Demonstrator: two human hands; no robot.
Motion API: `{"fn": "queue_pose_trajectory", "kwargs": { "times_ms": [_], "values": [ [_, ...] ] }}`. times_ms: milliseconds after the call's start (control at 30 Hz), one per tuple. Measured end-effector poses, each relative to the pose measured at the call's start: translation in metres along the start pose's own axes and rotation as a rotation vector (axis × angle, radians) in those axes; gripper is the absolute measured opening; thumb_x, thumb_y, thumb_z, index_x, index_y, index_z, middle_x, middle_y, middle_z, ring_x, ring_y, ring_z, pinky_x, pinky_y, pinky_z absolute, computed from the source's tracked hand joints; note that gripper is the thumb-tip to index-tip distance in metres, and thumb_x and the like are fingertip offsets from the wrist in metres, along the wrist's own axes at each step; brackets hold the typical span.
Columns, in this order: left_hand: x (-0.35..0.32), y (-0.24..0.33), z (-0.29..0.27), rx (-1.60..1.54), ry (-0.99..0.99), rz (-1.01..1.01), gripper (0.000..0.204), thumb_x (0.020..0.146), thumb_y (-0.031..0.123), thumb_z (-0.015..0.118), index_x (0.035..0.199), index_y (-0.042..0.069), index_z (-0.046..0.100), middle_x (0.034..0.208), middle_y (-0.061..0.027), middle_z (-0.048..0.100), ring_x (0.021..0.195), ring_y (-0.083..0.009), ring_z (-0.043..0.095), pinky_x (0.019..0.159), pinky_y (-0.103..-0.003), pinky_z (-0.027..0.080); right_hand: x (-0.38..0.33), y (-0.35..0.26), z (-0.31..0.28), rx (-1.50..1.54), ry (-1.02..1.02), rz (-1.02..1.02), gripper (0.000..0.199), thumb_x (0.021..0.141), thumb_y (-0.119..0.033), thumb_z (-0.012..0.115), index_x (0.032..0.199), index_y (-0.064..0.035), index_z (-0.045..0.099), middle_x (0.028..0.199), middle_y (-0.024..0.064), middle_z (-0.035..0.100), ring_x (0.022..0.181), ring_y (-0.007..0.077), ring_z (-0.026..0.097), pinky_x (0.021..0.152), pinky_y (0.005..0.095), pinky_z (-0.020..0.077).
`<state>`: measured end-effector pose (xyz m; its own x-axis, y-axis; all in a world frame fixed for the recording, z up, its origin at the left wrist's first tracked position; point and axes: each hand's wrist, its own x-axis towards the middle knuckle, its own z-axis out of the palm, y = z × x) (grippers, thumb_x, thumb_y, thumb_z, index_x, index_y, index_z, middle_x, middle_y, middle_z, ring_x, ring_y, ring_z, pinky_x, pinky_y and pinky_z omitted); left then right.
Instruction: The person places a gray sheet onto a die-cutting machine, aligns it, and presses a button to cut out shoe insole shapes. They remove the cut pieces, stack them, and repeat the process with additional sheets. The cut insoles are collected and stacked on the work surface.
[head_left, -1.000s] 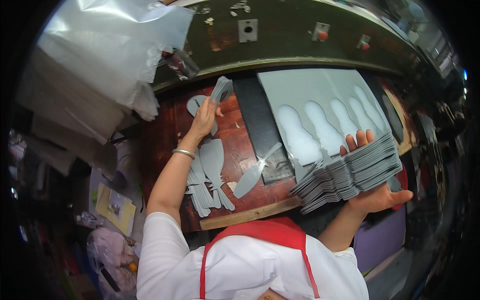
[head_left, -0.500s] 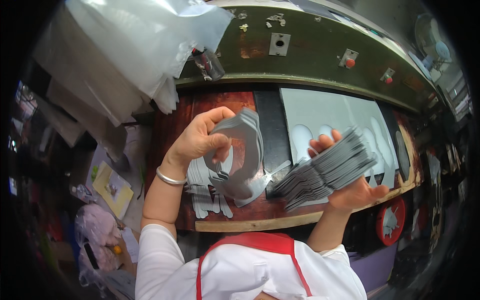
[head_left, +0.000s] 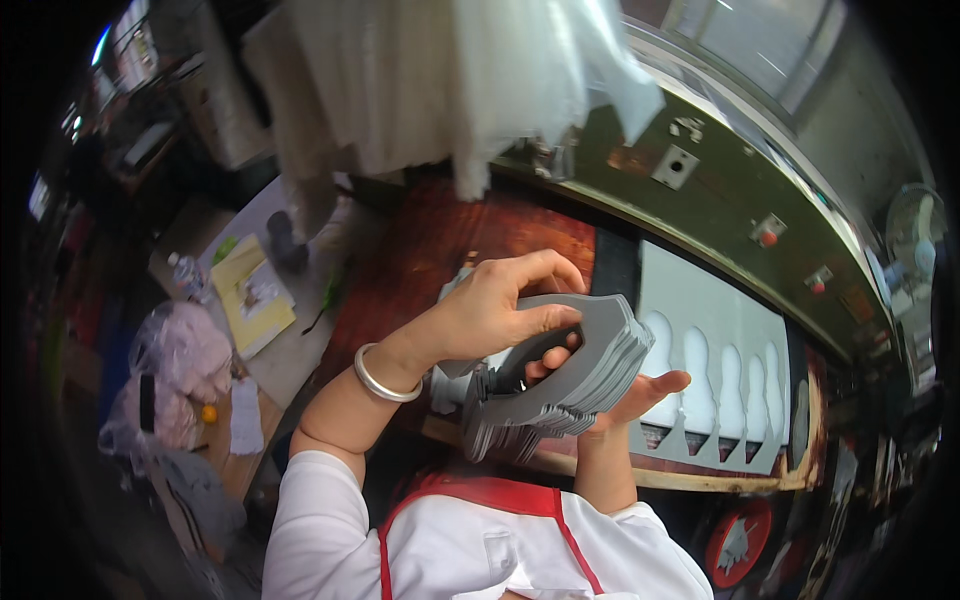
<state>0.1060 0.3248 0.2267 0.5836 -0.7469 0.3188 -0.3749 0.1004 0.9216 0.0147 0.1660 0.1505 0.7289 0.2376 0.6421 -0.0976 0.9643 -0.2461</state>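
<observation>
My left hand (head_left: 500, 310) and my right hand (head_left: 630, 390) hold one thick stack of grey cut-out pieces (head_left: 560, 385) between them, lifted above the reddish-brown work table (head_left: 440, 240). The left hand grips the stack from on top, a silver bangle (head_left: 385, 375) on its wrist. From below, the right hand supports the stack with its palm up. A few more grey pieces (head_left: 445, 385) lie on the table under the stack, mostly hidden. To the right lies a grey sheet (head_left: 720, 340) with sole-shaped holes cut out of it.
A green machine frame (head_left: 720, 190) with buttons curves along the far side of the table. Clear plastic sheeting (head_left: 440, 80) hangs above at the back. Left of the table are a yellow booklet (head_left: 250, 295), a pink bundle (head_left: 180, 370) and clutter.
The left hand has brought its grey pieces onto the stack in the right hand, and both hands now clasp a single stack. My view has swung to the left.
</observation>
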Motion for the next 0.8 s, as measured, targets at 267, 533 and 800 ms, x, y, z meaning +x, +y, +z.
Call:
{"fn": "queue_pose_trajectory", "kwargs": {
  "times_ms": [267,533,800],
  "values": [
    [-0.131,0.014,-0.039,0.517,0.530,0.349,0.037,0.086,0.013,0.062,0.119,-0.003,0.056,0.122,-0.0191,0.056,0.114,-0.0338,0.055,0.095,-0.037,0.044,0.020,0.083,0.018,-0.322,0.099,0.119,0.121,0.062,-0.073,0.068,0.147,-0.0009,0.019,0.145,0.0294,0.029,0.131,0.0470,0.034,0.106,0.0588,0.0303],
    [-0.245,0.036,-0.004,0.775,0.894,0.311,0.101,0.074,0.051,0.072,0.138,-0.010,0.025,0.132,-0.0292,0.043,0.124,-0.0446,0.043,0.109,-0.059,0.017,0.048,0.208,0.047,-0.248,0.098,0.575,0.124,0.061,-0.077,0.064,0.147,-0.0012,0.017,0.146,0.0249,0.028,0.134,0.0414,0.032,0.109,0.0545,0.0282],
    [-0.355,0.073,-0.051,0.918,1.017,0.023,0.114,0.074,0.068,0.061,0.140,-0.013,0.016,0.142,-0.0349,0.025,0.129,-0.0479,0.034,0.107,-0.061,0.017,0.040,0.323,0.071,-0.016,-0.014,0.892,0.128,0.059,-0.082,0.061,0.148,-0.0016,0.016,0.148,0.0204,0.026,0.136,0.0357,0.030,0.111,0.0503,0.0260]
  ]
}}
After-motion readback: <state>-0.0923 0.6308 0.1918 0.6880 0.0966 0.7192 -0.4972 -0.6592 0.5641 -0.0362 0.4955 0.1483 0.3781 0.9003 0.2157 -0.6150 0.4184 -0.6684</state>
